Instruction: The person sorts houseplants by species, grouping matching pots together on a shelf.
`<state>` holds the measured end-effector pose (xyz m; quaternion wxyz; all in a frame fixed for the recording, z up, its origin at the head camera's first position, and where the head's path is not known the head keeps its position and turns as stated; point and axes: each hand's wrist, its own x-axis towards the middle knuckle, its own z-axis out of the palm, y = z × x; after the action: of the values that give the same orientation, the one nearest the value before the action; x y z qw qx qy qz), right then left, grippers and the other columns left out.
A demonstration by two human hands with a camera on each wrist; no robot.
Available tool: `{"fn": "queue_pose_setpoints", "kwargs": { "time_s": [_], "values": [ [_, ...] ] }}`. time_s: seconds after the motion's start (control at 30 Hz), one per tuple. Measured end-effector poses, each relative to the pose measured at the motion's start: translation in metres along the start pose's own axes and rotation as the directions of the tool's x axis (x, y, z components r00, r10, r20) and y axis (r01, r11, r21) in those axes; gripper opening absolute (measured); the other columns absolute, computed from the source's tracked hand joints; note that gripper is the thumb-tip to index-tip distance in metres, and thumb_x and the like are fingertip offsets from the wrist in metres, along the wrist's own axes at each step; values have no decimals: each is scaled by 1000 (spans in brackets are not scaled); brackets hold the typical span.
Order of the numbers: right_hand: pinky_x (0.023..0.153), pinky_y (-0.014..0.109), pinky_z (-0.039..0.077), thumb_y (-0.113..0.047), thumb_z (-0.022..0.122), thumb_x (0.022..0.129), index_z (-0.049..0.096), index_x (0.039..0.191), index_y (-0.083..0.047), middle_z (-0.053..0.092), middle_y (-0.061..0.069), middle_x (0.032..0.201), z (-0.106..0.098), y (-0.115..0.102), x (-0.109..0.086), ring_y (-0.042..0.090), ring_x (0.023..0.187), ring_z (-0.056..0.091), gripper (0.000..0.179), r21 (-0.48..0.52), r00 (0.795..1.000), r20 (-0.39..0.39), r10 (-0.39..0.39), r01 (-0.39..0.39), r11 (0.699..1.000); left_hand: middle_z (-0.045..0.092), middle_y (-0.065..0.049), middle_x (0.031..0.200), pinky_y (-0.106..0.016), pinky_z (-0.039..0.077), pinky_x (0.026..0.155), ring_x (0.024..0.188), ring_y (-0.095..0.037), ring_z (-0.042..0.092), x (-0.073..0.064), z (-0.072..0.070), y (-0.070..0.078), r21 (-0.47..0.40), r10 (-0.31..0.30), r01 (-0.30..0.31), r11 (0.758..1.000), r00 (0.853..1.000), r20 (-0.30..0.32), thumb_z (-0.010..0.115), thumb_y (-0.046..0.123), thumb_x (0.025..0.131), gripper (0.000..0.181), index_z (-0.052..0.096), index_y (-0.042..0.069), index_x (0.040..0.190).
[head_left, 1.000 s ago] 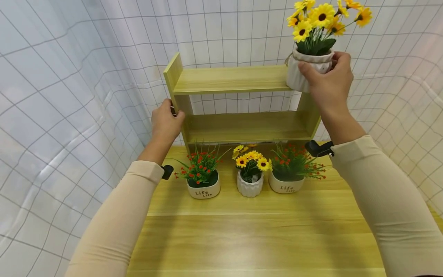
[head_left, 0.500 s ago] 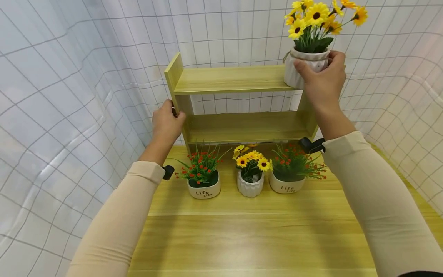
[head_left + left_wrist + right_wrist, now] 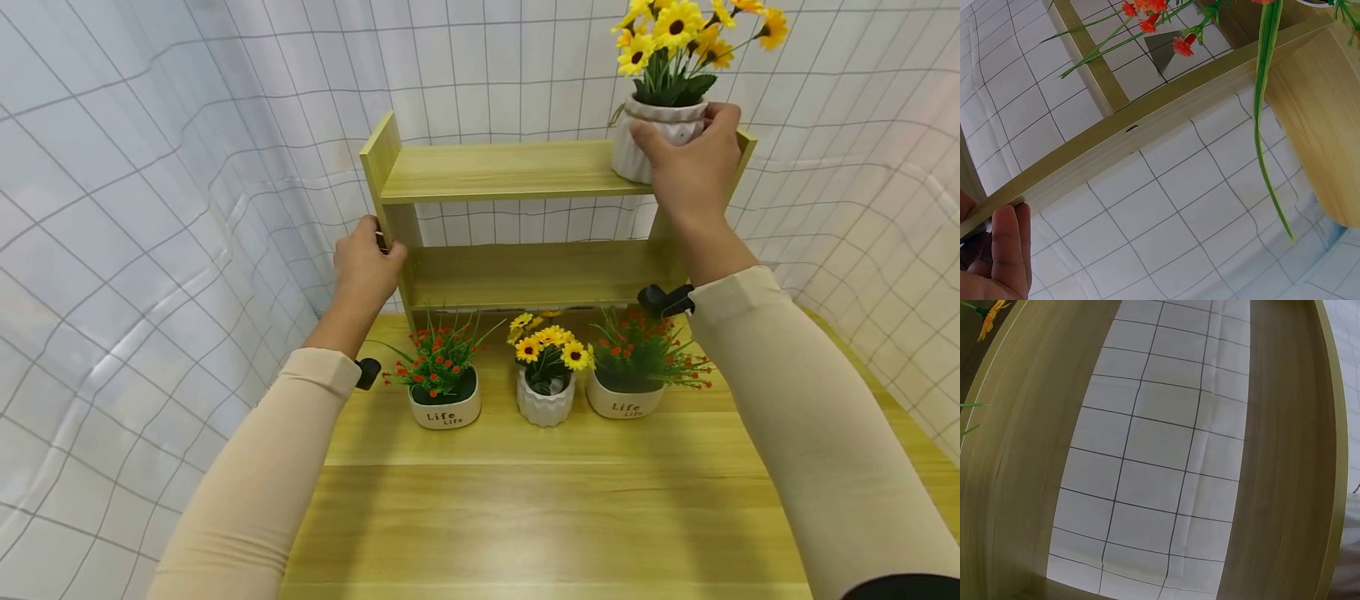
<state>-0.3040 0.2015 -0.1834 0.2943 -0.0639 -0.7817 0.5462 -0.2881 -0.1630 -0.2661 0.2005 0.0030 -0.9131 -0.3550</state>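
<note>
My left hand [image 3: 365, 265] grips the left side panel [image 3: 381, 158] of a pale wooden shelf; in the left wrist view its fingers [image 3: 1007, 244] curl against the panel's edge. At the shelf's right end, my right hand [image 3: 692, 167] holds a white ribbed flowerpot [image 3: 633, 150] with a twine band and yellow artificial daisies [image 3: 678, 29]. The thumb lies on the pot's front and the other fingers go round its far right side. The pot's base overlaps the right end of the top board [image 3: 510, 169]. In the right wrist view only the shelf boards [image 3: 1291, 450] show clearly.
On the wooden table [image 3: 495, 517], before the shelf, stand two oval "Life" planters, left [image 3: 446, 412] and right [image 3: 626, 402], with red-flowered plants. Between them is a smaller white pot [image 3: 545, 407] of yellow daisies. A lower board [image 3: 525, 275] spans the shelf. White gridded curtain [image 3: 112, 250] surrounds the table.
My right hand has carried the daisy pot left and slightly back over the top board, and the shelf's right panel top now shows behind the hand. My left hand keeps its grip on the left panel.
</note>
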Motion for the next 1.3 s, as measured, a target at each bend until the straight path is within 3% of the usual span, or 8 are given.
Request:
{"fn": "queue_pose_setpoints", "kwargs": {
  "time_s": [0.53, 0.73, 0.83, 1.03, 1.13, 1.3],
  "values": [
    [98, 26, 39, -48, 75, 83, 33, 142, -19, 43, -2, 140, 3, -6, 4, 10, 122, 44, 78, 12, 999, 25, 28, -29, 1000, 65, -22, 115, -46, 54, 82, 103, -36, 63, -1, 1, 0, -3, 3, -3, 1000, 1000, -8, 52, 17, 97, 34, 53, -2, 126],
    [105, 17, 32, -48, 71, 87, 23, 150, -19, 29, -4, 152, -1, -3, -6, 6, 134, 31, 84, 60, 999, 36, -8, 6, 998, 65, -22, 115, -46, 54, 83, 103, -35, 63, -1, 2, -1, -2, -1, 1, 1000, 1000, -2, 52, 17, 97, 33, 53, -1, 125],
    [106, 12, 26, -41, 69, 90, 22, 151, -17, 27, -4, 153, -4, 1, -20, 3, 139, 24, 80, 104, 997, -2, -75, 75, 992, 64, -21, 115, -46, 53, 83, 103, -35, 62, -1, 3, -2, 1, -5, 5, 1000, 1000, 1, 52, 17, 97, 33, 53, -1, 125],
    [103, 20, 33, -23, 64, 89, 44, 135, -7, 46, 1, 135, -13, 4, -68, 8, 125, 40, 52, 181, 960, -108, -258, 275, 944, 65, -21, 114, -46, 53, 82, 101, -36, 63, -1, 4, -4, 0, 0, 0, 1000, 1000, 3, 51, 17, 97, 33, 53, -1, 124],
    [101, 26, 38, -17, 64, 88, 51, 127, -4, 52, 2, 127, -18, 14, -93, 12, 120, 47, 43, 230, 950, -113, -291, 310, 922, 65, -22, 114, -46, 54, 81, 100, -36, 64, -1, 4, -3, -3, 7, -7, 1000, 1000, 0, 51, 16, 97, 33, 53, -1, 124],
    [95, 28, 46, -11, 64, 89, 56, 122, 2, 57, 8, 122, -19, 52, -124, 17, 116, 54, 36, 276, 950, -75, -305, 313, 909, 65, -23, 112, -46, 54, 78, 96, -37, 65, 1, 3, -2, 27, 30, -30, 999, 1000, 3, 51, 15, 96, 33, 53, -4, 123]
  ]
}}
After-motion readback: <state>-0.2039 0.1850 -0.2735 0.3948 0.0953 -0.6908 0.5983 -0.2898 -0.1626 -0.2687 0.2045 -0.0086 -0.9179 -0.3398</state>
